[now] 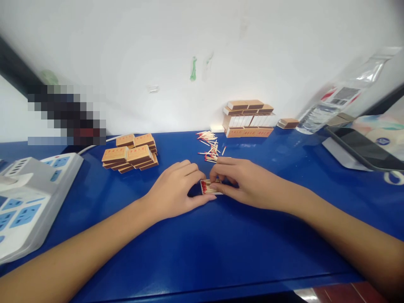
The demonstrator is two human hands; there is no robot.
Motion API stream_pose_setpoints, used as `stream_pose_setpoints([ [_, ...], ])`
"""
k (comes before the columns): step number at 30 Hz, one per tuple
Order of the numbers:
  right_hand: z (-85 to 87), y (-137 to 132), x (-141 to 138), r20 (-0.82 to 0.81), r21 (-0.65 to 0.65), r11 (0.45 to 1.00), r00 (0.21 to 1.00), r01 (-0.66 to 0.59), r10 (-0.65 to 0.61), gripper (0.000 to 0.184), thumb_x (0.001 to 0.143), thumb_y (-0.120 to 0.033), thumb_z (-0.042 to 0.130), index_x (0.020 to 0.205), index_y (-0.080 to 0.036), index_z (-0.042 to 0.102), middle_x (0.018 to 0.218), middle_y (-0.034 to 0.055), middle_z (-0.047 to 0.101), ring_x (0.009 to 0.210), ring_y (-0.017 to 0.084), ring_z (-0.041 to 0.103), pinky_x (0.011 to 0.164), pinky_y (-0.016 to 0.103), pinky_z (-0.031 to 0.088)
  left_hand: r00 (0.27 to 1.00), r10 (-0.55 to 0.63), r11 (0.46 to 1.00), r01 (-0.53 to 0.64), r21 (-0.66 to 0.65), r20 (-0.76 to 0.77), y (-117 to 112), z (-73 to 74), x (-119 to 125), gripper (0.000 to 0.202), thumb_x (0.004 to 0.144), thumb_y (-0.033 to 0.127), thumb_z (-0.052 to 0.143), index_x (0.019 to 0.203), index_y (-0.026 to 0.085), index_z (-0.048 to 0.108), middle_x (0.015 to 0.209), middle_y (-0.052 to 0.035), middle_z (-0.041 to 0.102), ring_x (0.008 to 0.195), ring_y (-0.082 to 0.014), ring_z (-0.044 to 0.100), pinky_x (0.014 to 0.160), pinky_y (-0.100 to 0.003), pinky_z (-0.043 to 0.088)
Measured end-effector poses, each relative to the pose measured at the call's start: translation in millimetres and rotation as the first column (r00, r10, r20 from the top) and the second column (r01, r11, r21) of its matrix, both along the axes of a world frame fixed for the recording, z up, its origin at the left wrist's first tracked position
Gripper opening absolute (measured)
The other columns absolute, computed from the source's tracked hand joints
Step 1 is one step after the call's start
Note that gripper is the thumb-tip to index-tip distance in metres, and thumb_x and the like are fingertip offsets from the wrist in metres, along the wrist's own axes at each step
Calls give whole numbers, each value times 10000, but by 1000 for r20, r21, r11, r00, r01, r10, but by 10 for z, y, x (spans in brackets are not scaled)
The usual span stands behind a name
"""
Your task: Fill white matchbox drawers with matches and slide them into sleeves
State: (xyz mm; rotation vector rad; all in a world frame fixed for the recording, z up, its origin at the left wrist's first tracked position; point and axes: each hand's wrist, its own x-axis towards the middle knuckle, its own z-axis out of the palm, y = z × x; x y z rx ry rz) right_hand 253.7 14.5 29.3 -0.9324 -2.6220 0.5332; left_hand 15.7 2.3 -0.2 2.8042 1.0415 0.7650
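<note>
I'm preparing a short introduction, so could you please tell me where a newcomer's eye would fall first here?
Probably the left hand and right hand, meeting at a small tray of red-headed matches on the blue table. Next might come the loose matches scattered just beyond them, then a matchbox stack on the left and a second stack near the white wall on the right.

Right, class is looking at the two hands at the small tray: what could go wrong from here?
The right hand has its fingers at the matches in the tray, so it might flick some out.

The loose matches lie just beyond that hand; a forward nudge could scatter them.

The matchboxes by the wall are stacked in layers and might topple if bumped.
</note>
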Motion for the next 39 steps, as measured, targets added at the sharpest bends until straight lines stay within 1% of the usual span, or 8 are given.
stream_pose_setpoints([
  [10, -53, 24, -12, -32, 26, 1000, 999, 12, -11, 179, 1053, -297, 598, 909, -198, 640, 947, 36, 656, 777, 156, 584, 695, 299, 416, 1000, -18, 1000, 18, 1, 11, 9, 4, -6, 396, 969, 553, 693, 981, 157, 710, 861, -52, 672, 816, -221, 611, 759, -372, 501],
  [15, -74, 19, -8, -43, 78, 996, 998, -35, 38, 148, 1050, -252, 592, 976, -185, 702, 954, 49, 638, 781, 157, 596, 696, 292, 434, 999, -43, 999, 42, 4, 19, 14, -6, -10, 430, 957, 586, 697, 957, 156, 707, 851, -49, 665, 820, -220, 605, 778, -375, 503],
  [20, -58, -1, 9, -37, 123, 989, 996, -81, 86, 153, 1032, -235, 627, 982, -179, 760, 942, 48, 627, 768, 152, 596, 708, 293, 449, 999, -30, 1000, 30, -7, 13, 15, -10, -9, 463, 968, 615, 667, 963, 153, 701, 863, -54, 671, 826, -221, 602, 778, -377, 497],
  [24, -28, -59, -9, 52, 210, 972, 994, -105, 96, 245, 1058, -264, 593, 932, -166, 778, 910, 47, 624, 711, 142, 579, 670, 298, 429, 999, -35, 999, 35, -7, 10, 11, 0, -9, 439, 971, 589, 677, 953, 151, 693, 879, -55, 676, 822, -219, 594, 754, -373, 485],
  [30, -27, -151, -69, 227, 385, 908, 970, -167, 82, 312, 1074, -211, 535, 846, -159, 741, 787, 31, 602, 629, 143, 494, 591, 312, 330, 999, -37, 999, 38, -14, 9, 11, -1, -14, 382, 957, 535, 720, 924, 157, 674, 880, -56, 674, 824, -219, 593, 752, -363, 481],
  [34, -37, -132, -77, 197, 313, 942, 978, -123, 62, 282, 1057, -189, 562, 851, -165, 753, 805, 34, 640, 645, 138, 536, 600, 298, 342, 1000, -31, 999, 31, -22, 5, 14, 2, -21, 408, 943, 561, 728, 933, 155, 681, 862, -53, 663, 821, -221, 596, 748, -363, 489],
  [37, -24, -75, -52, 39, 190, 979, 997, -75, 69, 202, 1030, -210, 626, 905, -179, 781, 851, 32, 693, 691, 133, 596, 646, 278, 396, 1000, -29, 999, 29, -19, 12, 13, 9, -21, 421, 942, 579, 723, 967, 160, 697, 876, -51, 673, 831, -219, 610, 766, -364, 500],
  [39, 0, -19, -21, -98, 150, 989, 995, -11, 26, 172, 1014, -220, 650, 915, -191, 787, 817, 14, 709, 682, 128, 596, 665, 274, 412, 1000, -24, 1000, 24, -12, 15, 12, 11, -16, 433, 936, 592, 724, 986, 162, 707, 878, -50, 677, 832, -219, 617, 773, -365, 503],
])
